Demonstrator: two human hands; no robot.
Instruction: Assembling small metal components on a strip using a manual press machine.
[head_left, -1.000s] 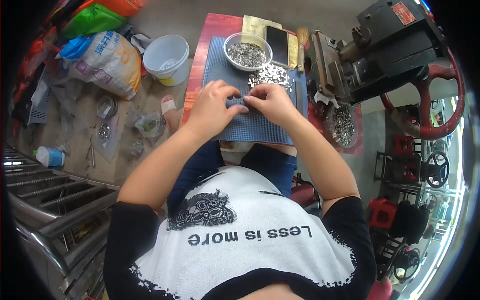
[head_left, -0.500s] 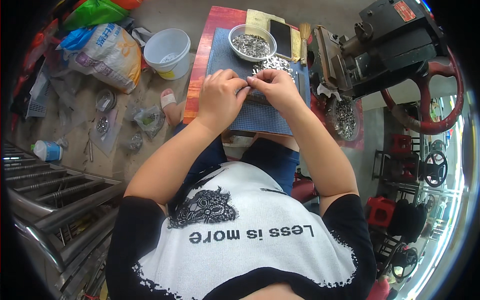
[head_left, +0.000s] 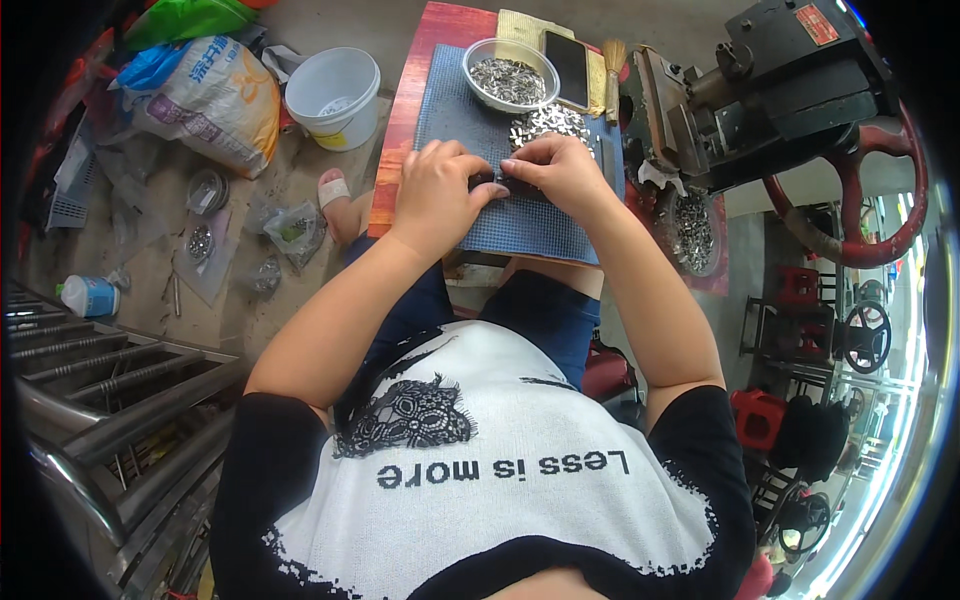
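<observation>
Both of my hands work close together over the blue textured mat (head_left: 530, 240) on a small table. My left hand (head_left: 432, 195) is curled, its thumb and forefinger near each other around a small dark thing too tiny to name. Facing it, my right hand (head_left: 562, 178) pinches at a small piece hidden by the fingertips. Beneath the fingers, a dark flat block is partly covered. Just beyond my right hand lies a pile of small shiny metal pieces (head_left: 550, 122). A clear round bowl (head_left: 470, 93) holding many similar pieces stands behind the pile.
A phone (head_left: 567, 68) lies on a yellow cloth (head_left: 520, 27), beside a brush (head_left: 613, 75). A dark machine (head_left: 780, 110) with a red handwheel (head_left: 850, 190) stands at the right, a tub of metal pieces (head_left: 690, 240) below it. Left are a white bucket (head_left: 345, 125) and a sack (head_left: 215, 115).
My fingertips have drawn slightly apart, with the left thumb lower and away from the forefinger. The table and bowl sit a little differently in view as the head shifted.
</observation>
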